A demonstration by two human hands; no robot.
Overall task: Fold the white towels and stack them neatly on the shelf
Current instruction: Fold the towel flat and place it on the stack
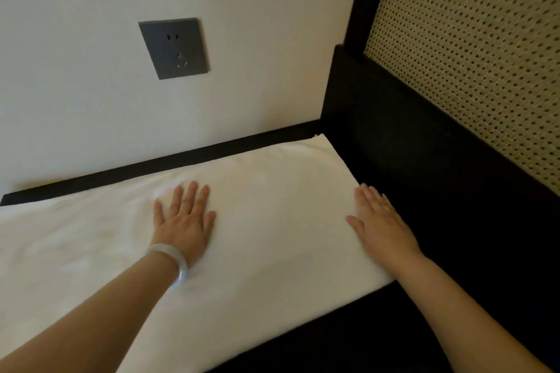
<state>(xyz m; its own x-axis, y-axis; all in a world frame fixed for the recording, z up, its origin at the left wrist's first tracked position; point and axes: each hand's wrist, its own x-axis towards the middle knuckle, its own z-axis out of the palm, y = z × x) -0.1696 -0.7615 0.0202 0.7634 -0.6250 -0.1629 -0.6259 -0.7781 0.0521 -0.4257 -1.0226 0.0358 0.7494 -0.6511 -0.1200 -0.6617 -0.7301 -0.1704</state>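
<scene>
A white towel point(272, 221) lies spread flat on a dark surface point(378, 336), reaching from the left edge of view to a straight right edge. My left hand point(183, 221) lies palm down on the towel's middle, fingers straight and spread; a pale bangle circles that wrist. My right hand point(381, 221) presses flat on the towel's right edge, fingers straight and together, pointing away from me. Neither hand grips the cloth.
A cream wall with a grey power socket point(173, 48) rises just behind the towel. At the right stands a dark frame point(394, 130) with a woven cane panel point(472, 54). A dark strip point(166, 162) runs along the wall's base.
</scene>
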